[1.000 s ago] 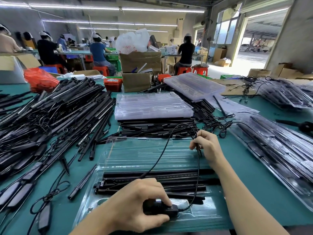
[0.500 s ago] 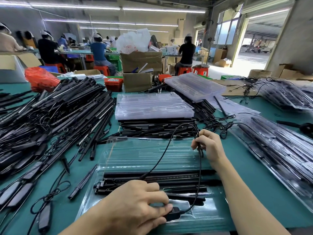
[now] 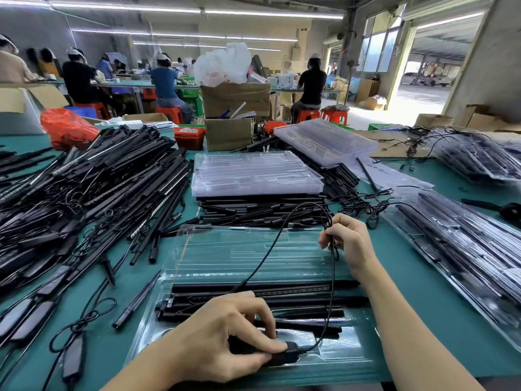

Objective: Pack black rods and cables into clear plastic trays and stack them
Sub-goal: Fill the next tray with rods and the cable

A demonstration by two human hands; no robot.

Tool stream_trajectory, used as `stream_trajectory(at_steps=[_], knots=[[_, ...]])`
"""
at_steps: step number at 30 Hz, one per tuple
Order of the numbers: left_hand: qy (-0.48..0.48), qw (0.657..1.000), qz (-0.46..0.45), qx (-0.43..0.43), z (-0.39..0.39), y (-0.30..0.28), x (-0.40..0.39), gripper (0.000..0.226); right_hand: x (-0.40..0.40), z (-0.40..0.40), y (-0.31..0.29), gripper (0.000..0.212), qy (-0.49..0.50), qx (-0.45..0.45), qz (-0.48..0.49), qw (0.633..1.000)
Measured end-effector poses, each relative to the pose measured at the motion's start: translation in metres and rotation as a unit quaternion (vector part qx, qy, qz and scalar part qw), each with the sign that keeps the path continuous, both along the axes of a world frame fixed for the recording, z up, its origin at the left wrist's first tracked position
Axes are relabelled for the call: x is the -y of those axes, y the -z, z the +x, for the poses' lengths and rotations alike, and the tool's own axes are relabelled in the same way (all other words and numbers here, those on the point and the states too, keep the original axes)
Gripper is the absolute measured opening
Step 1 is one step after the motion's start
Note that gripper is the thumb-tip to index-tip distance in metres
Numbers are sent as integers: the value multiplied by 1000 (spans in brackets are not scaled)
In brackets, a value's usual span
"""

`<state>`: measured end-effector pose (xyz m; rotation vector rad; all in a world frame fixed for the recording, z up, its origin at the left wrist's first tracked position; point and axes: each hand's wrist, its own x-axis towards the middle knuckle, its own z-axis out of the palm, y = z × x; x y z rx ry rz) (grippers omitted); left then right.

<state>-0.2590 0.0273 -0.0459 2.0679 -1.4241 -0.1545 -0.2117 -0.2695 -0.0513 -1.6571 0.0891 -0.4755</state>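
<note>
- An open clear plastic clamshell tray (image 3: pixel 214 249) lies on the green table (image 3: pixel 417 320) straight in front of the person, its lid half folded back and flat.
- Several black rods (image 3: pixel 253 299) lie side by side along the near half of the tray.
- The left hand (image 3: pixel 225 342) is curled down over a small black inline box (image 3: pixel 284 355) at the near end of the tray, thumb and fingertips pinching it against the tray floor.
- A thin black cable (image 3: pixel 270 249) runs out of that box, loops up over the tray and arches across to the right hand (image 3: pixel 349 244).
- The right hand pinches a gathered loop of the cable between thumb and fingers, just above the tray's far right corner.
- To the left, a big loose heap of black rods with cables (image 3: pixel 93 187) covers the table.
- Beyond the tray, a stack of empty clear trays (image 3: pixel 253 173) sits on a layer of more black rods.
- To the right lies a packed, closed tray stack (image 3: pixel 462 249), near the right forearm.
- Behind are cardboard boxes (image 3: pixel 234 114), a red bin of small parts (image 3: pixel 189 136), and workers seated on red stools at other tables.
</note>
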Motion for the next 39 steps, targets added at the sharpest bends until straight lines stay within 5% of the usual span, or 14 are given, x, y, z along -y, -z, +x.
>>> stream_trajectory(at_steps=[7,13,18,21,24,32,39], knots=[[48,992,11,114,-6,1,5,21,-2,0,-3,16,-1,1,7,1000],[1,999,-32,-16,-1,7,2,18,-1,0,-4,16,-3,7,7,1000],[-195,960,-198,37,10,-1,2,23,-1,-1,-6,16,-11,10,11,1000],[-386,920,-17,64,29,-3,-3,46,-1,-2,-9,16,-24,15,50,998],[-419,879,222,44,43,11,-11,61,-3,-4,-13,19,-51,23,111,992],[-432,862,261,48,61,25,-15,69,-8,-23,-26,24,-116,65,298,945],[-434,863,256,38,59,24,-14,70,-21,-37,-24,16,-189,133,439,868]])
